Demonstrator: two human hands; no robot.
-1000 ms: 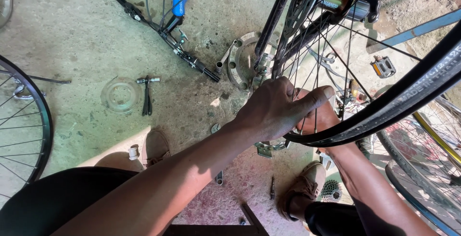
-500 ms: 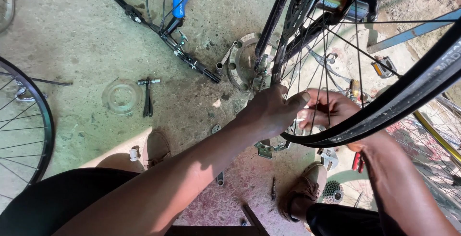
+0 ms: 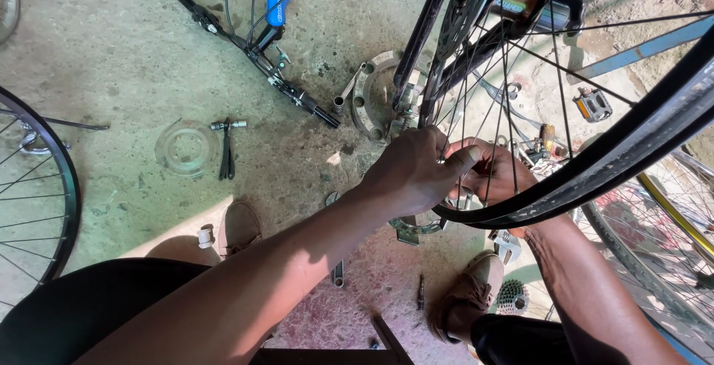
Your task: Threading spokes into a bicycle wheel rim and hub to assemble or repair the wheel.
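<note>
I look straight down at a concrete floor (image 3: 111, 53) scattered with bicycle parts. My left hand (image 3: 413, 172) sits at the centre of the frame, fingers curled and pinched around a spoke (image 3: 446, 146) of the wheel (image 3: 595, 168) that fills the right half of the view. My right hand (image 3: 494, 179) is just behind it, on the far side of the spokes, its fingers bent against the same cluster; whether they actually grip one I cannot tell, since the spokes and my left hand cover them. The two hands are touching or very nearly so.

The wheel's black tyre sweeps from the upper right edge down to the centre, passing just under my hands. Its hub (image 3: 520, 4) is near the top, right of centre.

On the floor beyond my hands, upper centre, lies a round metal disc (image 3: 372, 101). Left of it, a black handlebar (image 3: 253, 53) runs diagonally, joined to a blue frame tube (image 3: 275, 4) at the top edge. Farther left, a clear plastic ring (image 3: 186, 148) lies beside a small dark tool (image 3: 227, 149). Another wheel (image 3: 44, 186) curves in from the left edge.

At the bottom are my two brown shoes (image 3: 242, 224), one left of centre and one at the lower right, with a small cog set (image 3: 513, 298) just beside the right one. A pedal (image 3: 593, 105) lies at the right, seen through the spokes.
</note>
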